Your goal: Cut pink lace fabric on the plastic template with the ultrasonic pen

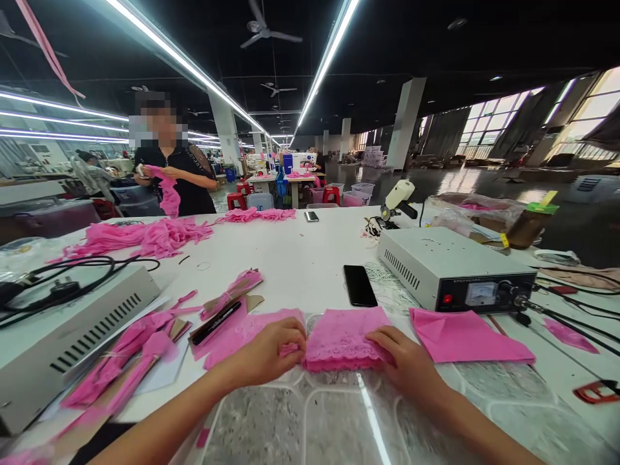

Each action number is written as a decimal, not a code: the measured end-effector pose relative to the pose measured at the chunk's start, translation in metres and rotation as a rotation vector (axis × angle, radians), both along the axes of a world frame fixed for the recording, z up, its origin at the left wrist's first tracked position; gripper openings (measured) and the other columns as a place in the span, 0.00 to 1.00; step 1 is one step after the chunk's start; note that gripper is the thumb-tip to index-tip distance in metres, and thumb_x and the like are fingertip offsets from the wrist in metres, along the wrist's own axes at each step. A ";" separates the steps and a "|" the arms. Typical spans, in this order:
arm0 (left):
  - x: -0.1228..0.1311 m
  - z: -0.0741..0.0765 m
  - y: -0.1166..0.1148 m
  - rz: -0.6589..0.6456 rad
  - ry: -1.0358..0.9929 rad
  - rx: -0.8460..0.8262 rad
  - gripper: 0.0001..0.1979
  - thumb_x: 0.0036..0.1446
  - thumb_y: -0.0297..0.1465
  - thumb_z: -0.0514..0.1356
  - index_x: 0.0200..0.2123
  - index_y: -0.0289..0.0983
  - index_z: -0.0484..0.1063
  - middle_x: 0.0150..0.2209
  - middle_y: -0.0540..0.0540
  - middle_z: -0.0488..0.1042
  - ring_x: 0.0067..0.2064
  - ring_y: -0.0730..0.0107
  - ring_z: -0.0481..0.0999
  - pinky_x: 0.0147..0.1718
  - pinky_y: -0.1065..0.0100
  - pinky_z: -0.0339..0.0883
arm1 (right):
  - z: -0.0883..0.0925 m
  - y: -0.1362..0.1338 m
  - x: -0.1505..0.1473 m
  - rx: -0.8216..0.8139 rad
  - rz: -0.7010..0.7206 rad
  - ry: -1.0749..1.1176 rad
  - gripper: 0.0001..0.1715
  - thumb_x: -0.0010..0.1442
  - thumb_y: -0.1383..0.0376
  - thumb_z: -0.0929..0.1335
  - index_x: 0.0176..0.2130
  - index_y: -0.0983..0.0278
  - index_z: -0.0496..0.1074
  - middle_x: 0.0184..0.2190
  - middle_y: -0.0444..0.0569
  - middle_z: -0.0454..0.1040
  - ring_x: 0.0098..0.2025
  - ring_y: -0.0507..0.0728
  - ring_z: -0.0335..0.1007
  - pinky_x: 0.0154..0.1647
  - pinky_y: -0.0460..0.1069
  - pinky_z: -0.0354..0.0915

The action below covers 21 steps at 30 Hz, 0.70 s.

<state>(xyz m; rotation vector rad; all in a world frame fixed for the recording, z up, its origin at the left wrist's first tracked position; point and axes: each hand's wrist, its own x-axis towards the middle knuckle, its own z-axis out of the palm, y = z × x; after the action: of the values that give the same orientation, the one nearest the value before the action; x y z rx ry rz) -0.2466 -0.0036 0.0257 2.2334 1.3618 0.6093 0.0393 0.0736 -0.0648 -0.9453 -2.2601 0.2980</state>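
Observation:
A stack of pink lace fabric pieces (345, 337) lies on the white table (290, 258) just in front of me. My left hand (271, 352) is curled at the stack's left edge, fingers pinched on a bit of pink fabric. My right hand (404, 358) rests on the stack's lower right corner, fingers bent and pressing the lace edge. A plain pink cloth (465, 336) lies to the right of the stack. More pink pieces (242, 329) lie under my left hand.
A black phone (359, 285) lies behind the stack. Grey power boxes stand at right (455, 268) and left (72, 329), with cables. Pink strips on cardboard (145, 349) sit at left. A person in black (174, 174) holds pink fabric across the table. Clear plastic bins (339, 420) lie below.

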 end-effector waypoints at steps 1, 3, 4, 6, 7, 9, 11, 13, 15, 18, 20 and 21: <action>-0.005 -0.003 -0.012 -0.016 0.011 -0.030 0.08 0.54 0.20 0.57 0.30 0.38 0.73 0.39 0.48 0.73 0.39 0.72 0.74 0.38 0.74 0.65 | -0.003 -0.010 0.008 0.018 0.031 -0.006 0.25 0.49 0.77 0.63 0.43 0.61 0.76 0.41 0.53 0.78 0.41 0.60 0.76 0.41 0.54 0.74; -0.012 -0.010 -0.036 -0.036 0.034 -0.094 0.09 0.53 0.19 0.58 0.30 0.38 0.73 0.40 0.49 0.73 0.39 0.72 0.74 0.37 0.75 0.65 | -0.006 -0.034 0.018 0.141 0.122 -0.020 0.25 0.52 0.79 0.61 0.44 0.61 0.75 0.38 0.52 0.79 0.38 0.57 0.77 0.37 0.50 0.74; -0.015 -0.014 -0.047 -0.041 0.039 -0.126 0.09 0.52 0.18 0.58 0.30 0.38 0.73 0.40 0.49 0.73 0.38 0.73 0.74 0.37 0.75 0.64 | -0.008 -0.046 0.021 0.208 0.171 -0.031 0.25 0.53 0.80 0.60 0.44 0.61 0.74 0.37 0.52 0.79 0.37 0.57 0.77 0.36 0.49 0.73; -0.019 -0.018 -0.068 -0.059 0.066 -0.184 0.10 0.50 0.17 0.59 0.29 0.38 0.73 0.40 0.50 0.72 0.38 0.73 0.74 0.37 0.75 0.63 | -0.008 -0.070 0.024 0.292 0.260 -0.042 0.26 0.54 0.81 0.59 0.44 0.61 0.73 0.35 0.51 0.79 0.34 0.55 0.77 0.35 0.47 0.73; -0.020 -0.018 -0.076 -0.072 0.098 -0.202 0.10 0.50 0.17 0.59 0.29 0.38 0.73 0.40 0.50 0.72 0.38 0.72 0.73 0.38 0.74 0.63 | -0.008 -0.080 0.024 0.302 0.298 -0.043 0.26 0.55 0.81 0.59 0.45 0.61 0.73 0.34 0.51 0.80 0.34 0.56 0.77 0.35 0.48 0.72; -0.022 -0.017 -0.088 -0.109 0.191 -0.216 0.10 0.50 0.17 0.59 0.28 0.39 0.72 0.38 0.50 0.72 0.38 0.72 0.73 0.37 0.74 0.63 | -0.007 -0.093 0.026 0.258 0.386 -0.066 0.24 0.57 0.79 0.61 0.47 0.60 0.73 0.34 0.52 0.80 0.34 0.56 0.77 0.36 0.49 0.73; -0.023 -0.015 -0.093 -0.141 0.272 -0.205 0.10 0.50 0.17 0.61 0.27 0.39 0.73 0.36 0.51 0.72 0.36 0.72 0.72 0.36 0.74 0.62 | -0.004 -0.098 0.028 0.143 0.450 -0.126 0.23 0.58 0.76 0.63 0.48 0.57 0.74 0.36 0.52 0.81 0.35 0.58 0.78 0.37 0.50 0.74; -0.022 -0.014 -0.089 -0.143 0.290 -0.186 0.09 0.52 0.19 0.62 0.27 0.40 0.73 0.34 0.51 0.73 0.35 0.73 0.73 0.36 0.74 0.63 | 0.000 -0.095 0.030 0.026 0.445 -0.161 0.23 0.57 0.73 0.64 0.49 0.54 0.75 0.38 0.53 0.81 0.37 0.59 0.78 0.37 0.51 0.75; -0.018 -0.016 -0.077 -0.095 0.287 -0.150 0.08 0.55 0.21 0.61 0.29 0.40 0.74 0.34 0.51 0.73 0.35 0.72 0.73 0.35 0.74 0.63 | 0.003 -0.085 0.029 -0.016 0.376 -0.105 0.22 0.57 0.72 0.64 0.47 0.54 0.75 0.39 0.53 0.80 0.39 0.59 0.79 0.37 0.51 0.75; -0.007 -0.024 -0.047 0.033 0.292 -0.068 0.09 0.61 0.23 0.56 0.35 0.38 0.75 0.37 0.48 0.74 0.37 0.69 0.74 0.35 0.72 0.64 | 0.009 -0.060 0.018 -0.026 0.245 0.045 0.17 0.60 0.70 0.62 0.43 0.56 0.76 0.38 0.52 0.80 0.38 0.58 0.79 0.35 0.50 0.75; 0.003 -0.031 -0.024 0.079 0.306 -0.021 0.08 0.63 0.24 0.55 0.37 0.37 0.74 0.39 0.46 0.74 0.40 0.67 0.74 0.38 0.70 0.65 | 0.013 -0.040 0.007 -0.095 0.171 0.098 0.14 0.62 0.66 0.62 0.41 0.57 0.77 0.37 0.51 0.80 0.38 0.58 0.78 0.36 0.50 0.74; 0.007 -0.034 -0.014 0.088 0.319 -0.006 0.08 0.63 0.23 0.55 0.37 0.36 0.74 0.38 0.46 0.73 0.41 0.66 0.74 0.38 0.69 0.66 | 0.014 -0.030 0.001 -0.145 0.143 0.108 0.14 0.62 0.64 0.63 0.41 0.58 0.77 0.37 0.51 0.80 0.38 0.59 0.78 0.36 0.51 0.74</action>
<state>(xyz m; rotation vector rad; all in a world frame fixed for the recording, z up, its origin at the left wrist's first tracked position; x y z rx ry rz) -0.2393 -0.0178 -0.0085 2.3490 1.6180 0.2821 0.0407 0.0437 -0.0512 -0.8206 -2.2337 0.5693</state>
